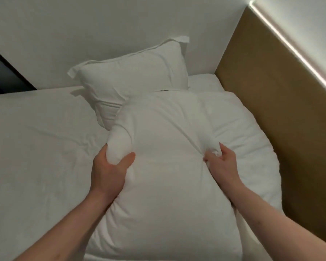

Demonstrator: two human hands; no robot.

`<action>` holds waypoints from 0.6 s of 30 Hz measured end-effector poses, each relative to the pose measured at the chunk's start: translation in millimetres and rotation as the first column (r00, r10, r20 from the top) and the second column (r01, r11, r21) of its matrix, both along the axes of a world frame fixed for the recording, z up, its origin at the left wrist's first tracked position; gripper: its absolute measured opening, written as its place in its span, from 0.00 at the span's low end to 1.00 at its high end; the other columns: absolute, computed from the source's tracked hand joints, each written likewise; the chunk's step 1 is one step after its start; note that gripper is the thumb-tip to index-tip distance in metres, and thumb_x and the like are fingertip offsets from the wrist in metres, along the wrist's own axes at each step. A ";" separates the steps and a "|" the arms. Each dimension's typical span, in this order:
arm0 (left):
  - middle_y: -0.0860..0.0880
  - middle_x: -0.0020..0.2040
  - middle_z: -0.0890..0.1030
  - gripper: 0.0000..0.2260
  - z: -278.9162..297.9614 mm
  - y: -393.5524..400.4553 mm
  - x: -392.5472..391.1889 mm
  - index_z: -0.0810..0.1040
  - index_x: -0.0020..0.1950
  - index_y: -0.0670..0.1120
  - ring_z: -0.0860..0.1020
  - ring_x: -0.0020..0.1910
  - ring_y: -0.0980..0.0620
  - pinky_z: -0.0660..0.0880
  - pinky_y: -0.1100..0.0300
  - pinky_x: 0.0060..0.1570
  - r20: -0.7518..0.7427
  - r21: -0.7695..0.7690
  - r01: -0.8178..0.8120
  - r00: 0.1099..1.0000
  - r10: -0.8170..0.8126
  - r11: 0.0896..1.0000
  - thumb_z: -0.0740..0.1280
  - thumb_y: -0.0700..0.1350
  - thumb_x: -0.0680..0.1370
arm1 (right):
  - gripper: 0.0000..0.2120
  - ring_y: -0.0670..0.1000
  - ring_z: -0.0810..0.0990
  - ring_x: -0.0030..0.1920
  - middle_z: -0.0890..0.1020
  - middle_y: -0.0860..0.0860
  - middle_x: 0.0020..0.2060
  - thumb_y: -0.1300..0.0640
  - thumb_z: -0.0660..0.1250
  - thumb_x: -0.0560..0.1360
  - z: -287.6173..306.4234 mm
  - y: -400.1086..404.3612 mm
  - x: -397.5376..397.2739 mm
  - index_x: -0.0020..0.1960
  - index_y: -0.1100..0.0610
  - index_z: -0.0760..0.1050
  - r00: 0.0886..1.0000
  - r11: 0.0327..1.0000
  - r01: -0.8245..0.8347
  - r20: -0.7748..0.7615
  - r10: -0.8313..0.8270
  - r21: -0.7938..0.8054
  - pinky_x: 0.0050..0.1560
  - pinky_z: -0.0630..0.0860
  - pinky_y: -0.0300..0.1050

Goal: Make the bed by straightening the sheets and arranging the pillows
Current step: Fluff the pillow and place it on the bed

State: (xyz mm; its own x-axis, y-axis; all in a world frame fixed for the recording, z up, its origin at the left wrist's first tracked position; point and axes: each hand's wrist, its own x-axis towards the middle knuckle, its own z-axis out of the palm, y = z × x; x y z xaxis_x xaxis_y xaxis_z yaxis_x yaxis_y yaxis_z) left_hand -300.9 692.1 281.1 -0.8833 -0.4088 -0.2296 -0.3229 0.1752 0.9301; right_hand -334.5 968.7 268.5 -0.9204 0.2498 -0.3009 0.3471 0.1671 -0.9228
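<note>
Broadly, we look down on a bed whose white sheet point(36, 147) spreads wide to our left, lightly creased, running up to a pale wall point(102, 25) at the far side. Along our right a tan wooden headboard panel point(271, 91) borders the mattress, with a bright strip light point(294, 53) glowing along its top edge. On the sheet in front of us lies the large white pillow point(167, 185) we are handling, puffy and wrinkled, its right side lying just beside the panel. Behind it a second pillow point(132, 78) with a flanged border stands tilted against the wall, its lower edge tucked behind the near one. Our left hand point(109, 172) grips a bunched bulge of the large pillow's left side, thumb on top and fingers curled under it. Our right hand point(220, 162) pinches a tight fold of the same pillow's fabric near its middle, creases radiating out from the grasp.
</note>
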 end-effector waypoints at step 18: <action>0.58 0.59 0.82 0.25 -34.2 251.1 -93.9 0.77 0.65 0.54 0.80 0.58 0.53 0.74 0.59 0.56 0.097 -0.051 0.161 0.983 -0.155 0.986 0.74 0.62 0.72 | 0.19 0.55 0.79 0.57 0.82 0.45 0.55 0.55 0.63 0.76 -2.1 242.8 -88.3 0.66 0.44 0.75 0.988 0.868 -0.018 0.143 -0.062 0.495 0.57 0.75 0.52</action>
